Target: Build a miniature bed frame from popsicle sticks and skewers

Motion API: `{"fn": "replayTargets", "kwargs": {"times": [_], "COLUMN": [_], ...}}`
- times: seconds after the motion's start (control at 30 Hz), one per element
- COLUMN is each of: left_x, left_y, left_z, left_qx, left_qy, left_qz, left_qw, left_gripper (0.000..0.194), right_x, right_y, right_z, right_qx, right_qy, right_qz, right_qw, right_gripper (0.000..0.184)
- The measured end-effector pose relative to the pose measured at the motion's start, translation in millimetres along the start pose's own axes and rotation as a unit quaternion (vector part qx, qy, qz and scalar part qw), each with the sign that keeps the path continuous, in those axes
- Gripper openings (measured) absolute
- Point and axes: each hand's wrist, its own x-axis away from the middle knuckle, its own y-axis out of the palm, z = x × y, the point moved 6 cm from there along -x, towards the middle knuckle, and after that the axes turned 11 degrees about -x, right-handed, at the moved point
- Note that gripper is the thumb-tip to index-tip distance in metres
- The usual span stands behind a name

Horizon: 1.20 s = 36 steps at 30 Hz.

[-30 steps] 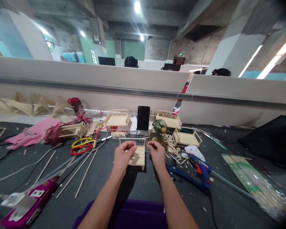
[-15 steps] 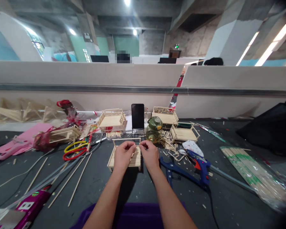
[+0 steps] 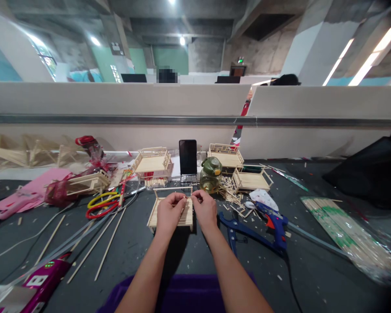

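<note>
A small wooden stick model (image 3: 154,216), with a slatted top and a thin rail along its back, stands on the dark table in front of me. Over its right half is my left hand (image 3: 171,211), thumb and fingers pinched together. My right hand (image 3: 204,209) is closed in a pinch at the model's right back corner, close to the left fingertips. Whatever sits between the fingers of either hand is too small or hidden to make out. Behind the hands are a green-lidded bottle (image 3: 211,174) and a phone (image 3: 188,157) upright on a wire stand.
Similar stick models (image 3: 153,163) stand at the back. To the right lie a blue glue gun (image 3: 273,221), blue cutters (image 3: 233,228) and bagged sticks (image 3: 348,234). Leftward are red and yellow-handled scissors (image 3: 102,208), loose sticks (image 3: 111,243) and a purple power strip (image 3: 45,278).
Both hands hold nearly the same pinched pose at the model's right back corner. The whole view has shifted slightly; nothing else has visibly moved.
</note>
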Motion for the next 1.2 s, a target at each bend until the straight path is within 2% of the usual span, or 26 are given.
{"fn": "replayTargets", "kwargs": {"times": [0.37, 0.7, 0.77, 0.87, 1.0, 1.2], "left_x": [1, 7, 8, 9, 8, 13], "left_y": [-0.3, -11.0, -19.9, -44.8, -75.6, -90.5], "left_z": [2, 13, 18, 25, 22, 22], "left_qx": [0.006, -0.005, -0.003, 0.0, 0.029, 0.104], "left_qy": [-0.009, -0.015, 0.003, 0.038, 0.033, 0.014], "left_qz": [-0.004, 0.019, 0.041, 0.124, 0.204, 0.257], "left_qw": [1.0, 1.0, 0.999, 0.992, 0.978, 0.961], "left_gripper": [0.023, 0.021, 0.022, 0.026, 0.028, 0.028], "right_x": [2, 0, 2, 5, 9, 19], "right_y": [3, -5, -4, -1, 10, 27], "right_z": [0, 6, 9, 13, 17, 20], "right_qx": [0.032, -0.023, -0.006, 0.02, -0.01, -0.088], "right_qy": [-0.006, 0.017, 0.034, 0.056, 0.075, 0.114], "right_qz": [0.011, 0.013, -0.008, -0.031, -0.079, -0.151], "right_qw": [0.999, 1.0, 0.999, 0.998, 0.994, 0.978], "right_gripper": [0.015, 0.018, 0.02, 0.031, 0.046, 0.046]}}
